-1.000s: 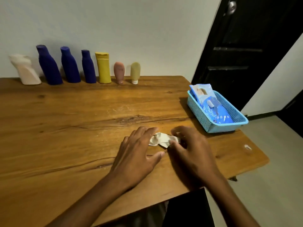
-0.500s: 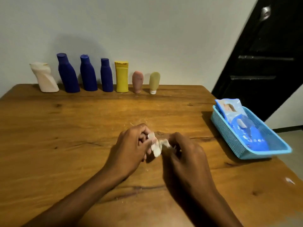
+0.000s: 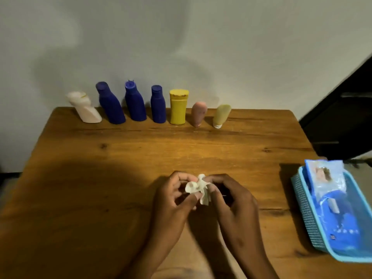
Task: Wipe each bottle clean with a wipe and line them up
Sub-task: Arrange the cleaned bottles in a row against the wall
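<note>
Wooden table (image 3: 80,198) w/ bottles (image 3: 158,107) lined at back; both hands, left (image 3: 173,200) & right (image 3: 233,202), pinch crumpled wipe (image 3: 198,188).

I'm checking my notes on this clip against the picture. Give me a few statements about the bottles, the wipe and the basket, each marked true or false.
1. Seven bottles stand in a row by the wall, three of them dark blue plastic bottles. True.
2. The tall yellow flip-cap bottle lies on its side. False: it stands upright.
3. The left hand and the right hand both hold the crumpled white wipe. True.
4. The light blue plastic mesh basket sits at the table's left edge. False: it sits at the right edge.
5. The basket holds a blue pack of wipes. True.
</note>
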